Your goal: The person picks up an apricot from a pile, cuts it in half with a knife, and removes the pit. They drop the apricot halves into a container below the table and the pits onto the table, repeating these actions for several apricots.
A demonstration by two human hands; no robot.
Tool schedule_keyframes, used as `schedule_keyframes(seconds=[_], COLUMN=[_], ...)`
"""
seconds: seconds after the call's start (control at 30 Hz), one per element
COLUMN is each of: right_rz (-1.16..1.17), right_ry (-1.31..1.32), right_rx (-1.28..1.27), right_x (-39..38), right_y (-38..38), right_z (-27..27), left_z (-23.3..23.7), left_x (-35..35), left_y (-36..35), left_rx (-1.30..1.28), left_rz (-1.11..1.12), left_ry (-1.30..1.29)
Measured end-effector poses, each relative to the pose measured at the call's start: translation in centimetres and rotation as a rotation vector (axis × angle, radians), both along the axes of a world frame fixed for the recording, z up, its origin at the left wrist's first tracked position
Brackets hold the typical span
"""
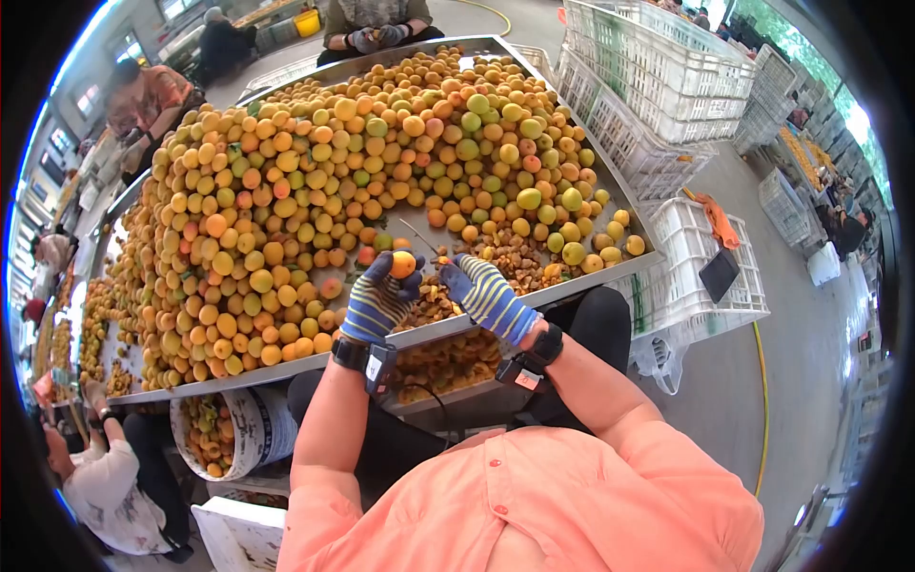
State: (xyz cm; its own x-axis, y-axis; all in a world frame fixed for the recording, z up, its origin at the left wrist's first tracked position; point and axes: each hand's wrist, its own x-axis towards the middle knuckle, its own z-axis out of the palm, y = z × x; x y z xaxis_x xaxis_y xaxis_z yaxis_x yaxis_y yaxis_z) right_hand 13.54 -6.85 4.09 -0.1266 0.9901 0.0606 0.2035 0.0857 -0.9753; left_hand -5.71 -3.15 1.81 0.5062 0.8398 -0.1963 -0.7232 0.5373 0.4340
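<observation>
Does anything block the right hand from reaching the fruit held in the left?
Nothing visible does: an open gap separates the right hand from the fruit in the left hand. The thin tool it holds slants above that gap in the picture.

A round orange fruit (404,264) is sitting in the left hand (379,297), by the table's (596,277) near edge. A thin stick (417,234) is poking from the right hand (486,294), slanting up.

Smooth fruit (403,264), knitted cloth gloves (488,297)
</observation>
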Motion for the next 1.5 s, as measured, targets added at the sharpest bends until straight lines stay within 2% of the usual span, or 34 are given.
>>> schedule_keyframes(seconds=[0.07, 0.2, 0.33, 0.43, 0.57, 0.6, 0.73, 0.8, 0.93, 1.0, 1.07, 1.1, 1.13, 1.17, 1.23, 1.27, 1.3, 1.37, 1.47, 1.5], right_rz=[-0.007, 0.042, 0.098, 0.130, 0.049, 0.020, -0.052, -0.058, -0.100, -0.124, -0.091, -0.074, -0.046, 0.064, 0.277, 0.354, 0.457, 0.348, 0.232, 0.207], right_ry=[0.068, -0.099, 0.326, 0.266, -0.099, -0.105, -0.385, -0.436, -0.500, -0.432, -0.487, -0.516, -0.501, -0.059, 0.823, 0.877, 1.039, 0.919, 0.551, 0.473], right_rx=[-0.039, -0.009, -0.201, -0.225, 0.070, 0.115, 0.375, 0.374, 0.366, 0.379, 0.314, 0.281, 0.598, 0.101, -0.901, -0.914, -0.894, -0.888, -0.678, -0.648], right_x=[-0.4, -0.8, -2.3, -2.7, -3.3, -3.6, -4.2, -4.4, -4.9, -5.1, -5.2, -5.2, -5.5, -4.8, -3.9, -3.7, -3.5, -3.3, -3.6, -3.6], right_y=[0.3, 0.6, 0.5, 0.7, 1.7, 1.8, 1.6, 1.3, 1.0, 1.4, 1.6, 1.6, 1.9, 1.9, 1.4, 1.5, 1.5, 0.9, 0.3, 0.1], right_z=[-0.5, -0.8, -1.0, -0.4, -2.0, -1.9, -1.6, -1.7, -2.1, -3.4, -4.0, -4.5, -4.8, -4.8, 0.1, 0.4, 0.2, 0.1, -0.1, -0.2], left_z=[-0.4, -2.2, -4.3, -2.7, -3.5, -1.9, -3.0, -3.5, -3.0, -1.9, -4.8, -4.5, -4.2, -3.8, -3.0, -3.3, -3.6, -4.2, -4.7, -4.3], left_x=[0.1, 0.2, 1.0, 1.4, 0.0, 0.7, 0.0, -0.1, 1.0, 1.7, 1.8, 1.8, 1.4, 0.8, 0.3, 0.3, 0.3, 0.4, 0.9, 0.9], left_y=[0.0, 0.4, 0.8, 0.4, 0.9, 0.2, 0.3, 0.4, 0.3, 0.2, 1.4, 1.6, 1.5, 1.4, 1.2, 1.4, 1.7, 2.3, 2.5, 2.2], left_rx=[-0.014, 0.006, -0.198, -0.210, -0.177, -0.183, -0.161, -0.180, -0.154, -0.099, 0.043, 0.114, 0.068, 0.023, -0.044, -0.060, -0.076, -0.104, -0.152, -0.156], left_rz=[0.009, -0.073, -0.020, -0.004, -0.117, 0.000, 0.050, 0.048, 0.185, 0.264, 0.339, 0.376, 0.310, 0.247, 0.178, 0.163, 0.144, 0.162, 0.214, 0.224], left_ry=[-0.047, -0.158, 0.046, 0.084, 0.081, 0.141, 0.241, 0.236, 0.405, 0.573, 0.697, 0.756, 0.711, 0.665, 0.493, 0.365, 0.236, 0.184, 0.132, 0.184])
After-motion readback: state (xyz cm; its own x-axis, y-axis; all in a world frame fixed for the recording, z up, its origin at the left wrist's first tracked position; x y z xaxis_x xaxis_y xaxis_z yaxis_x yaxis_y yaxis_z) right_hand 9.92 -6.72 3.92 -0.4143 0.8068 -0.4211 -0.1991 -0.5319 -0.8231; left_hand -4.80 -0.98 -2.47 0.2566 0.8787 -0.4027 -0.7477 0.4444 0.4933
